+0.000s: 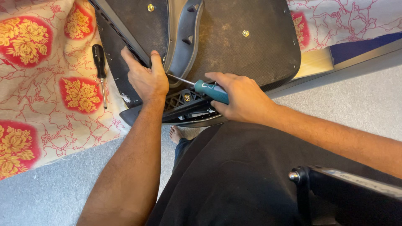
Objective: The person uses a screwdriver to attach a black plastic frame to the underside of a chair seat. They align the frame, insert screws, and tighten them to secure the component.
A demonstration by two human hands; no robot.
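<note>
Right hand (243,98) wrapped around teal-handled screwdriver (205,88), shaft pointing left, tip hidden just behind left hand (144,77). Left hand clamps the grey plastic armrest bracket (184,37) on the upturned chair seat base (234,46). Spare black screwdriver (99,67) lies well left on floral cloth (37,92). Brass screws (246,33) above the hands.
</note>
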